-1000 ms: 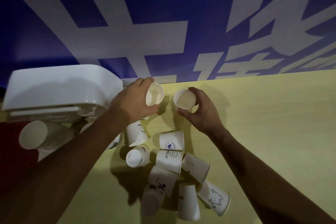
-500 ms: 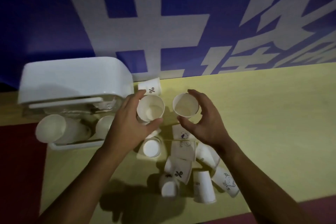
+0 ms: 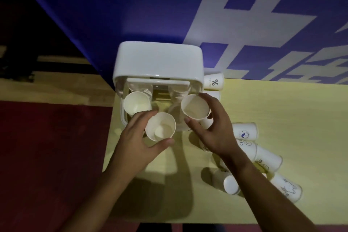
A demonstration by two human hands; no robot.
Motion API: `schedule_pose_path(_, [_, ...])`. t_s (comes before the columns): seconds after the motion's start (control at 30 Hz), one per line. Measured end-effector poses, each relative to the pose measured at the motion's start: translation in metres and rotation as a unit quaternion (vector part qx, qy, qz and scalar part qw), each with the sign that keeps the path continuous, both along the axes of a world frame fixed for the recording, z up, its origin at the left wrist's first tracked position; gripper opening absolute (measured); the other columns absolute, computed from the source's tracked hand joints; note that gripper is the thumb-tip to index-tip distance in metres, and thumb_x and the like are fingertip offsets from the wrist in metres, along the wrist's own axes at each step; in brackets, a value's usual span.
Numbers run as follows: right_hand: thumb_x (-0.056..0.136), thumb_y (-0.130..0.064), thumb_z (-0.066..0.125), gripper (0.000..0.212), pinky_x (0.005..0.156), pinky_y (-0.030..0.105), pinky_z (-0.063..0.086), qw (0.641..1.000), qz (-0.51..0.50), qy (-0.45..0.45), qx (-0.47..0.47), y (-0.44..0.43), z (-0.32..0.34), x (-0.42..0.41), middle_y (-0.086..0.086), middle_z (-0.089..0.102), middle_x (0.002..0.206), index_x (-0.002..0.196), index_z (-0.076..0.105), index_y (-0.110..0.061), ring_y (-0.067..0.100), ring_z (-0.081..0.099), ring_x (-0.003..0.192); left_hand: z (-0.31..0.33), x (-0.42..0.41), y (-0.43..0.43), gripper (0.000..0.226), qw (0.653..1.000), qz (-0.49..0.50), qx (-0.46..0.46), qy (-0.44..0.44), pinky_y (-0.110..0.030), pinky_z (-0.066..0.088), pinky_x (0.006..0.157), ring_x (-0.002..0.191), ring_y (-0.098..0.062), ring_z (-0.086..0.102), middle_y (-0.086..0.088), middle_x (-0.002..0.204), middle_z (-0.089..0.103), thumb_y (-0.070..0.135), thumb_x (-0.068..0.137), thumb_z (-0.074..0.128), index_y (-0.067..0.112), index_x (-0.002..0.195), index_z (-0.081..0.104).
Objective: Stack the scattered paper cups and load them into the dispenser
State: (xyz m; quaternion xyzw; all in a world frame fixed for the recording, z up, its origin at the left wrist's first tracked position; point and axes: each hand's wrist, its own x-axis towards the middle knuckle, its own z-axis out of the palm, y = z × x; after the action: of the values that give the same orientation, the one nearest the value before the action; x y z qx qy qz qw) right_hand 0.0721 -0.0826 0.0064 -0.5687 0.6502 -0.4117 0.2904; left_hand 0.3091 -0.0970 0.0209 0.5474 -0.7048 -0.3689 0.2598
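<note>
Your left hand held the first cup mouth up, its grip curled round the wall, just in front of the white dispenser. Your right hand had its grip round a second cup, tilted, at the dispenser's right front. A third cup sat at its left front. A percent-mark cup lay just beside the dispenser. The loose cups lay on the table near your right forearm.
</note>
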Motion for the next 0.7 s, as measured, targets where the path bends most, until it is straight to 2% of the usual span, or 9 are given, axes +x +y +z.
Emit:
schedule_pose_path(0.17, [0.084, -0.033, 0.081, 0.065, 0.095, 0.035, 0.051, 1.0, 0.017, 0.017, -0.01, -0.008, -0.015, 0.019, -0.014, 0.058, 0.135, 0.141, 0.05, -0.024, 0.01, 0.057, 0.124, -0.009, 0.014, 0.006, 0.076, 1.0, -0.003, 0.005, -0.001, -0.019, 0.048, 0.091, 0.12, -0.004, 0.055, 0.018, 0.134, 0.055, 0.061, 0.069, 0.08, 0.03, 0.135, 0.058])
schedule_pose_path(0.3, [0.079, -0.045, 0.086, 0.07, 0.096, 0.03, 0.048, 0.996, 0.037, 0.084, 0.01, -0.018, -0.034, 0.024, -0.009, 0.064, 0.131, 0.138, 0.055, -0.02, 0.011, 0.059, 0.117, -0.012, 0.016, 0.007, 0.075, 1.0, -0.009, -0.004, 0.003, -0.005, 0.039, 0.093, 0.122, 0.007, 0.05, 0.018, 0.133, 0.054, 0.059, 0.071, 0.082, 0.028, 0.134, 0.058])
schedule_pose_path(0.4, [0.076, -0.059, 0.081, 0.074, 0.094, 0.03, 0.044, 0.99, 0.028, 0.139, 0.027, -0.023, -0.052, 0.025, -0.005, 0.065, 0.128, 0.134, 0.058, -0.019, 0.015, 0.057, 0.113, -0.01, 0.014, 0.007, 0.073, 1.0, -0.021, -0.003, 0.002, 0.0, 0.034, 0.091, 0.119, 0.015, 0.046, 0.02, 0.132, 0.051, 0.058, 0.072, 0.081, 0.028, 0.135, 0.058])
schedule_pose_path(0.47, [0.075, -0.067, 0.076, 0.077, 0.093, 0.036, 0.046, 0.986, 0.012, 0.163, 0.038, -0.024, -0.063, 0.025, -0.005, 0.065, 0.127, 0.133, 0.058, -0.021, 0.02, 0.058, 0.112, -0.01, 0.012, 0.005, 0.072, 1.0, -0.025, 0.001, -0.001, 0.001, 0.034, 0.09, 0.118, 0.013, 0.046, 0.019, 0.133, 0.052, 0.054, 0.072, 0.083, 0.028, 0.135, 0.058])
schedule_pose_path(0.57, [0.073, -0.069, 0.074, 0.081, 0.093, 0.041, 0.047, 0.985, 0.008, 0.168, 0.042, -0.024, -0.07, 0.022, -0.003, 0.064, 0.128, 0.134, 0.057, -0.019, 0.023, 0.057, 0.111, -0.01, 0.009, 0.003, 0.071, 1.0, -0.021, 0.004, -0.002, 0.0, 0.035, 0.089, 0.118, 0.01, 0.047, 0.018, 0.132, 0.053, 0.048, 0.073, 0.086, 0.028, 0.134, 0.058])
schedule_pose_path(0.67, [0.075, -0.068, 0.074, 0.087, 0.098, 0.039, 0.045, 0.984, 0.044, 0.167, 0.049, -0.018, -0.068, 0.02, -0.003, 0.059, 0.137, 0.143, 0.052, -0.018, 0.022, 0.055, 0.119, -0.01, 0.004, 0.002, 0.069, 1.0, -0.016, 0.004, 0.008, -0.003, 0.038, 0.09, 0.12, 0.007, 0.048, 0.022, 0.13, 0.051, 0.046, 0.073, 0.086, 0.031, 0.133, 0.056])
schedule_pose_path(0.7, [0.081, -0.063, 0.074, 0.082, 0.101, 0.037, 0.044, 0.987, 0.039, 0.151, 0.049, -0.014, -0.064, 0.019, -0.005, 0.057, 0.141, 0.145, 0.05, -0.019, 0.02, 0.053, 0.123, -0.01, 0.002, 0.001, 0.069, 1.0, -0.015, 0.001, 0.009, -0.007, 0.04, 0.091, 0.12, 0.004, 0.049, 0.021, 0.13, 0.052, 0.045, 0.073, 0.087, 0.031, 0.133, 0.056])
